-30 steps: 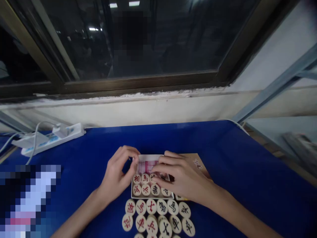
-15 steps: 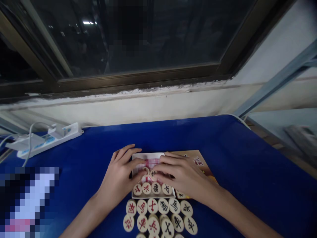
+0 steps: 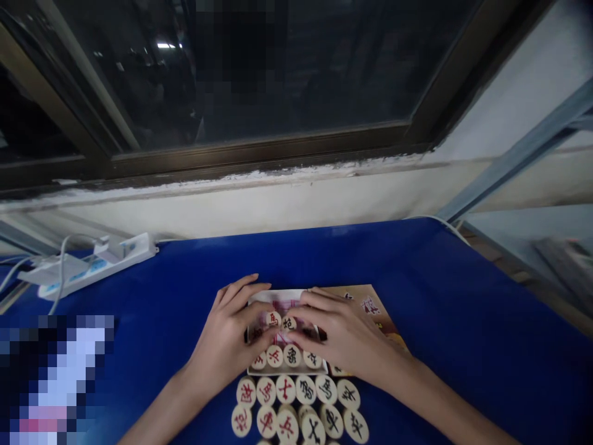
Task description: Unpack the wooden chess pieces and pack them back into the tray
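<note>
A single head-worn camera looks forward and down, close over the blue bench [image 3: 440,309], facing a dark window [image 3: 259,74] beyond.

so a second ago the left hand [image 3: 227,340] was curled at the left edge of the small white cardboard box [image 3: 259,299], now it's flattened out with fingers across it. The two round cream wooden chess discs [image 3: 280,322] under both hands' fingertips slid further up the box, and the right hand [image 3: 340,337] shifted slightly too
</note>
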Action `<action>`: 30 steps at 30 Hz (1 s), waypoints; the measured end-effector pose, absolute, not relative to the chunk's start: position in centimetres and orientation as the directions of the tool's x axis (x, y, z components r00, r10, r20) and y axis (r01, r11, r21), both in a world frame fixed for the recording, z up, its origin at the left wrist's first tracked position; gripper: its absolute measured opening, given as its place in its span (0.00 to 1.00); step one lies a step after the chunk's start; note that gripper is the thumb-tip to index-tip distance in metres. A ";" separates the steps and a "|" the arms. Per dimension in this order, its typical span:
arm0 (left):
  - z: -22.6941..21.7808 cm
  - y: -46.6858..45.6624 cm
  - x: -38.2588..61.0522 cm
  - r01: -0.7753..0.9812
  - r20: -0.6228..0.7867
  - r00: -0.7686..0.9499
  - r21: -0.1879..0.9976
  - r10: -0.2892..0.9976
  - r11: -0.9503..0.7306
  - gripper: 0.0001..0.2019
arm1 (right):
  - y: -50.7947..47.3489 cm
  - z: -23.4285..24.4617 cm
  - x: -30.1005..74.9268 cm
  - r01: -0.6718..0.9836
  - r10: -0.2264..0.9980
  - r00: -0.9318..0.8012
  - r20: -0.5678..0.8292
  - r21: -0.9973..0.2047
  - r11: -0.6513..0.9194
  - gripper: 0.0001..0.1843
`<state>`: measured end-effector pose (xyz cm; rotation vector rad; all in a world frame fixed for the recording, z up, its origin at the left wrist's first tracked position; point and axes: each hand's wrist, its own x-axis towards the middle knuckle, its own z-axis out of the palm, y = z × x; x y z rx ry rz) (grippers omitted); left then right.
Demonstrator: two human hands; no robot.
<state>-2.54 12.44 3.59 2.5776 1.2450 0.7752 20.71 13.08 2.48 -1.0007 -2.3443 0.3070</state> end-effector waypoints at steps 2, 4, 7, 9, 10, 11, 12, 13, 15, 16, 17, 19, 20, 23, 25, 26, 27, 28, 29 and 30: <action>4.0 12.2 -2.5 0.664 0.421 0.482 0.396 0.768 -0.634 0.10 | 13.0 2.8 20.7 0.576 0.716 -0.521 0.465 -0.428 0.697 0.09; 4.3 12.0 -2.4 0.641 0.468 0.429 0.444 0.772 -0.626 0.11 | 12.9 3.3 20.8 0.541 0.693 -0.482 0.536 -0.440 0.717 0.09; 4.8 11.5 -2.2 0.579 0.493 0.355 0.551 0.794 -0.601 0.12 | 12.6 3.9 20.7 0.506 0.652 -0.449 0.611 -0.428 0.749 0.09; 5.0 11.2 -1.9 0.535 0.488 0.345 0.599 0.802 -0.595 0.12 | 12.4 4.2 20.6 0.512 0.636 -0.444 0.631 -0.404 0.758 0.10; 5.1 11.1 -1.8 0.520 0.491 0.347 0.608 0.799 -0.599 0.12 | 12.2 4.4 20.6 0.518 0.632 -0.442 0.636 -0.394 0.759 0.10; 5.1 11.0 -1.7 0.512 0.494 0.350 0.610 0.796 -0.604 0.12 | 12.1 4.5 20.5 0.522 0.632 -0.439 0.639 -0.391 0.758 0.10; 5.2 11.0 -1.6 0.510 0.499 0.350 0.608 0.793 -0.608 0.12 | 12.0 4.6 20.5 0.523 0.635 -0.436 0.638 -0.394 0.756 0.10; 5.2 10.9 -1.5 0.509 0.506 0.349 0.605 0.789 -0.613 0.11 | 11.9 4.6 20.4 0.520 0.639 -0.435 0.634 -0.403 0.753 0.10; 5.2 10.9 -1.5 0.501 0.516 0.338 0.609 0.787 -0.615 0.10 | 11.7 4.7 20.4 0.511 0.649 -0.437 0.623 -0.422 0.749 0.10; 5.2 11.0 -1.6 0.493 0.513 0.329 0.623 0.793 -0.607 0.10 | 11.6 4.7 20.4 0.510 0.650 -0.437 0.622 -0.424 0.749 0.09; 5.1 11.0 -1.6 0.482 0.503 0.317 0.645 0.804 -0.593 0.10 | 11.5 4.7 20.4 0.510 0.648 -0.437 0.624 -0.421 0.750 0.09; 5.0 11.1 -1.8 0.461 0.463 0.295 0.697 0.836 -0.549 0.10 | 11.5 4.7 20.4 0.515 0.647 -0.428 0.632 -0.418 0.749 0.09; 5.0 11.1 -1.9 0.455 0.438 0.285 0.721 0.852 -0.523 0.11 | 11.4 4.7 20.4 0.513 0.648 -0.424 0.632 -0.422 0.747 0.09; 4.9 11.2 -2.1 0.450 0.402 0.264 0.752 0.877 -0.481 0.11 | 11.3 5.0 20.4 0.497 0.648 -0.426 0.631 -0.435 0.751 0.09; 5.1 11.2 -2.1 0.440 0.404 0.266 0.757 0.875 -0.483 0.10 | 11.2 5.3 20.4 0.495 0.639 -0.431 0.638 -0.425 0.758 0.08; 5.2 11.2 -2.0 0.427 0.410 0.275 0.759 0.870 -0.492 0.09 | 11.2 5.4 20.4 0.498 0.633 -0.428 0.645 -0.416 0.761 0.08; 5.3 11.2 -2.0 0.412 0.415 0.285 0.761 0.864 -0.501 0.09 | 11.2 5.6 20.4 0.502 0.628 -0.423 0.653 -0.408 0.763 0.09; 5.4 11.2 -1.9 0.398 0.419 0.296 0.763 0.859 -0.509 0.09 | 11.1 5.7 20.4 0.504 0.621 -0.421 0.661 -0.399 0.766 0.09; 5.4 11.2 -1.9 0.385 0.422 0.304 0.766 0.854 -0.515 0.10 | 11.1 5.7 20.4 0.504 0.615 -0.422 0.666 -0.391 0.770 0.10; 5.5 11.2 -1.9 0.377 0.423 0.307 0.768 0.852 -0.517 0.11 | 11.1 5.7 20.4 0.504 0.610 -0.427 0.668 -0.384 0.774 0.10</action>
